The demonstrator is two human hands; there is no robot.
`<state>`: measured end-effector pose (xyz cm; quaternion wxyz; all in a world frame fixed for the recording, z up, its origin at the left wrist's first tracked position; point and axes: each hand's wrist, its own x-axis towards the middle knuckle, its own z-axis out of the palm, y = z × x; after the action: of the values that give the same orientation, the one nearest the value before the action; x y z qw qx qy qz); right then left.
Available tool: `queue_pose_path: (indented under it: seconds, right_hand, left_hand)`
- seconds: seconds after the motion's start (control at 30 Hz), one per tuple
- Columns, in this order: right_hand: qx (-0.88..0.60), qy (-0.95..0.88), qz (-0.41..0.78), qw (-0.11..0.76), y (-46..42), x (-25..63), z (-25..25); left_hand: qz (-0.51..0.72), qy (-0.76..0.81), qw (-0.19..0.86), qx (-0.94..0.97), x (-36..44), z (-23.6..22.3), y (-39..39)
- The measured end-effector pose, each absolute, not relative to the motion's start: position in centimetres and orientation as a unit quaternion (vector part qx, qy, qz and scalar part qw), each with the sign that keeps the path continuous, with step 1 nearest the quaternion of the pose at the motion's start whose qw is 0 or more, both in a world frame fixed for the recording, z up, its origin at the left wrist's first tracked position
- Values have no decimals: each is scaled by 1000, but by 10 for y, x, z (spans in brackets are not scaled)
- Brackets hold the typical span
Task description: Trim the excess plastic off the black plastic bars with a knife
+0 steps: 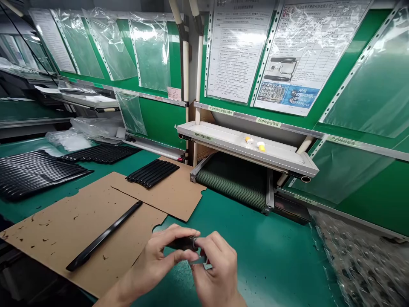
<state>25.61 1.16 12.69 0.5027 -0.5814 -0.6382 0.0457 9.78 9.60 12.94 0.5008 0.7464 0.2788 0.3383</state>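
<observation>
Low in the middle of the view, my left hand (159,256) and my right hand (217,268) meet over the green table (271,256). Both pinch a small dark part (185,243); a bit of grey metal (204,263) shows under my right fingers. A long black bar (105,236) lies alone on the brown cardboard sheet (64,230) to the left of my hands. A row of several more black bars (152,172) rests on a second cardboard piece (172,194) farther back.
Many black bars (38,172) cover the table's left side. A conveyor belt (234,179) runs under a white shelf (223,136) holding two small yellow-white items (261,146). A clear bag of small parts (361,260) lies at right. Green boards with papers stand behind.
</observation>
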Motion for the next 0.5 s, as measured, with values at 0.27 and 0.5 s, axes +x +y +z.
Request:
queue_pose_path:
  seconds: [0.27,0.5]
  right_hand:
    - [-533,-674,-172,482,14,259,115]
    - [-493,-719,-37,488,8,231,105]
  left_hand:
    - [404,435,579,558,115,111,80]
    - [328,333,875,125,140,137,99]
